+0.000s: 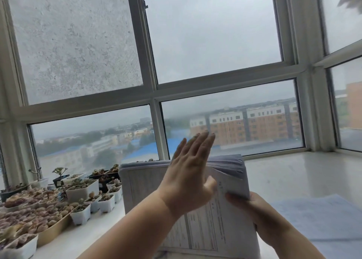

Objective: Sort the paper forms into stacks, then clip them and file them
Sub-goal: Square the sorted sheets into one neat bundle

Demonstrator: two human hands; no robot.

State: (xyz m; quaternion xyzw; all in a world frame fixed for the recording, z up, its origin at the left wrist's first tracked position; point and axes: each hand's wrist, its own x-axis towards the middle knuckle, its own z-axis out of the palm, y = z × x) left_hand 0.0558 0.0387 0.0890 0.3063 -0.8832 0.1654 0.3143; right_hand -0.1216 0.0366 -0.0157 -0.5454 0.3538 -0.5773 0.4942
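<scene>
Head view: right hand fingers grip thick printed paper stack; left hand fingers flat, straight.

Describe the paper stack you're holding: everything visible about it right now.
The stack of paper forms is thick, white, printed with table lines and text. It stands tilted upright, its lower edge out of clear view, over the white sill. The right hand grips its right edge, where the upper sheets fan apart. The left hand, fingers straight, lies flat against its front sheet.

Potted succulents (small white pots) crowd the windowsill below the window.
</scene>
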